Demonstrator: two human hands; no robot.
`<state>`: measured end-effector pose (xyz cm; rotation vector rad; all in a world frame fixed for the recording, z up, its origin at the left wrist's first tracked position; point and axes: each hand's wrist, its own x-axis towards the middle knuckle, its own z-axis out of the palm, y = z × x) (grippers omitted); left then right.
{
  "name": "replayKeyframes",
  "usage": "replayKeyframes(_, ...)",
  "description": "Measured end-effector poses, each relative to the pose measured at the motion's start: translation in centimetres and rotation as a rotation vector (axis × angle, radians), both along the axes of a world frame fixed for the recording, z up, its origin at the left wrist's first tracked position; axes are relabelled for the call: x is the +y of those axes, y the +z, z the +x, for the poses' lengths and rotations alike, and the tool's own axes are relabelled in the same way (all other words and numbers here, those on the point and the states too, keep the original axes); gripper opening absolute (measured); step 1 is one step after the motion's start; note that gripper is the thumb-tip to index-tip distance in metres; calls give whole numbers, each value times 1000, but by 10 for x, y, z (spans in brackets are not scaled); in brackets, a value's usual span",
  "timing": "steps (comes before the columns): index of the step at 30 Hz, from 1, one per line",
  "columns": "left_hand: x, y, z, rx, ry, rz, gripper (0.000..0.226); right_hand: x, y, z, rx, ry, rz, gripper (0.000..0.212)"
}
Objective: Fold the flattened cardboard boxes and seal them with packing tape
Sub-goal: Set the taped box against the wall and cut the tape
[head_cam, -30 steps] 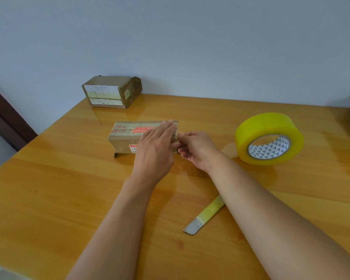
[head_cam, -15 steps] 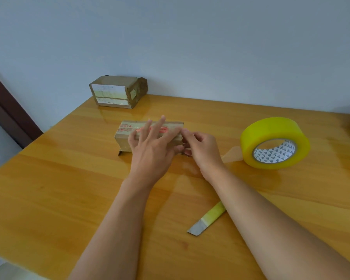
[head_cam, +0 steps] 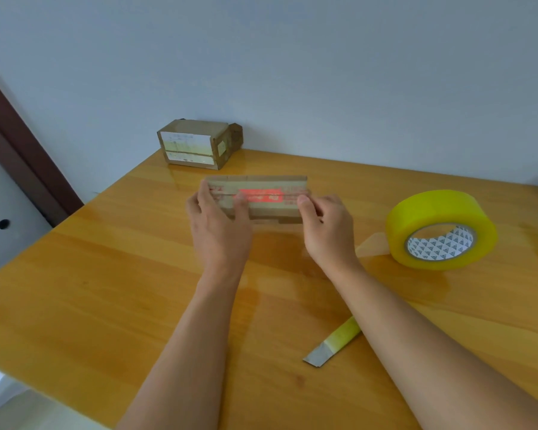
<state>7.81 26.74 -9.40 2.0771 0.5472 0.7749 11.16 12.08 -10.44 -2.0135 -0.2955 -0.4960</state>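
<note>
The box (head_cam: 263, 198) sits at table (head_cam: 75, 290) centre, held at both ends. The left hand (head_cam: 219, 226) grips its left end, thumb on top and fingers wrapped behind. The right hand (head_cam: 326, 228) pinches the right end, thumb on top. The tape roll (head_cam: 441, 229) lies at 3 o'clock. A second box (head_cam: 199, 144) stands at 11 o'clock by the wall. A cutter (head_cam: 333, 342) lies at 5 o'clock.

A small brown cardboard box (head_cam: 261, 197) with a red label sits mid-table. Another folded box (head_cam: 196, 144) stands far left by the wall. A yellow tape roll (head_cam: 441, 229) lies at right.
</note>
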Motion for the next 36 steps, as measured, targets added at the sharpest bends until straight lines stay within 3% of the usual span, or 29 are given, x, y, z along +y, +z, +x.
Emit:
replayKeyframes(4,-10,4,-4,-81,-45,-120,82,-10,-2,-3,-156,-85,-27,23)
replayKeyframes(9,-26,-1,-6,-94,-115,-152,76,-34,-10,-13,-120,-123,-9,24)
replayKeyframes(17,-58,-10,-11,-38,-197,-95,103,-45,-25,-23,-95,-219,23,62)
replayKeyframes(23,-61,-17,-5,-76,-177,-114,99,-41,-34,-18,-165,-263,20,48)
replayKeyframes(28,-65,-19,-8,-68,-201,-66,115,-43,-38,-15,-226,-289,-13,46)
replayKeyframes(36,-62,-14,-16,-164,-175,-139,92,-46,-33,-21,-288,-280,-1,36)
